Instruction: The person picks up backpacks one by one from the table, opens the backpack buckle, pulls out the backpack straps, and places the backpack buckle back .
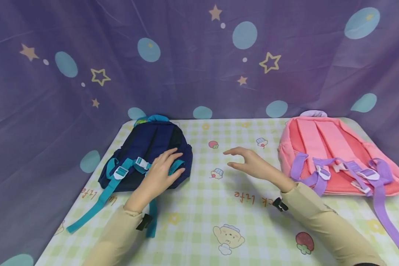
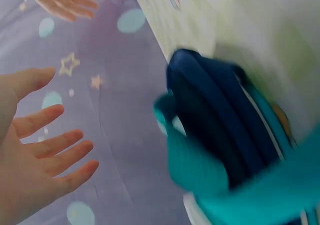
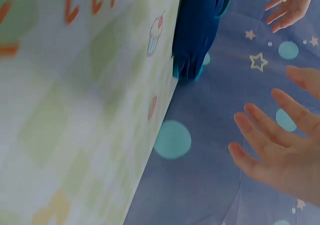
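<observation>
A navy backpack [image 1: 146, 140] with teal straps lies on the left of the table, its strap side up. Over its lower right part hovers my left hand [image 1: 159, 173], fingers spread and holding nothing; the left wrist view shows a gap between the fingers and the teal strap [image 2: 195, 160]. My right hand [image 1: 249, 162] hangs above the middle of the table, fingers extended and loosely bent, with nothing in it. At the right lies a pink backpack [image 1: 326, 140] with purple straps, apart from both hands.
A green-and-white checked tablecloth [image 1: 199, 221] with printed cartoons covers the table. Behind and at the left hangs a purple curtain [image 1: 193, 85] with stars and teal ovals. One teal strap [image 1: 99, 201] and one purple strap [image 1: 382, 214] trail toward the front.
</observation>
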Tool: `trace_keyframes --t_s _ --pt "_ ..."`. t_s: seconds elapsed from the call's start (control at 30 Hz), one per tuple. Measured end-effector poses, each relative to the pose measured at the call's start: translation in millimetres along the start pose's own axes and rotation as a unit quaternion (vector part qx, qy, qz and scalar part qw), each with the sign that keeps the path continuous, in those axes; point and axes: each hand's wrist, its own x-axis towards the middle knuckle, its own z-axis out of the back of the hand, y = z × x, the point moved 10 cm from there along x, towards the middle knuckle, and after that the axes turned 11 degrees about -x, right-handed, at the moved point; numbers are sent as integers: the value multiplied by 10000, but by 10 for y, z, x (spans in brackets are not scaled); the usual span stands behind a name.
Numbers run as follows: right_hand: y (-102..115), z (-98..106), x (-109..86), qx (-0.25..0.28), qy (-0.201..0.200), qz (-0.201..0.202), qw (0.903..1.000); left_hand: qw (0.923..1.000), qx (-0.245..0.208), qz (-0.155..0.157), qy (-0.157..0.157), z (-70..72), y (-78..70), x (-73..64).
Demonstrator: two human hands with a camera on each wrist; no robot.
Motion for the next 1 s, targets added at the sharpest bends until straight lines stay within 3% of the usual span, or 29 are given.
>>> trace_keyframes --t_s 0.2,0.33,0.5,0.73,1.0 --pt "151 -190 143 153 139 90 9997 9988 114 172 -433 275 217 -166" --pt "212 -316 227 261 262 100 9993 9971 82 469 -590 420 358 -276" --pt "246 -498 331 446 470 -9 9979 9937 -29 876 -699 541 520 -428" --pt "339 -709 458 622 556 -59 9965 9892 82 1015 -1058 724 724 -625" --pt "443 -933 583 715 692 102 9950 9836 180 1405 -1117 872 1033 -795"
